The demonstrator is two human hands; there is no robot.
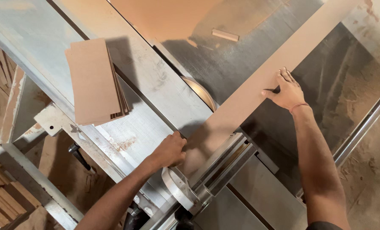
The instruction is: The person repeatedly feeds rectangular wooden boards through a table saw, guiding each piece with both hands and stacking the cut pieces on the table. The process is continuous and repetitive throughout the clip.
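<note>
A long tan fibreboard strip [258,72] lies diagonally across a metal saw table [224,64], running from the lower middle to the upper right. My left hand [171,150] is closed on the strip's near end, beside the fence. My right hand [288,89] rests flat on the strip further along, fingers spread and pressing its edge. The round saw blade [200,91] shows at the strip's left edge, partly hidden by the board.
A stack of cut tan boards [95,81] sits on the sliding table at the left. A small wood offcut [225,35] lies at the top. Sawdust covers the table's right side and floor. Wood pieces are stacked at the lower left [2,196].
</note>
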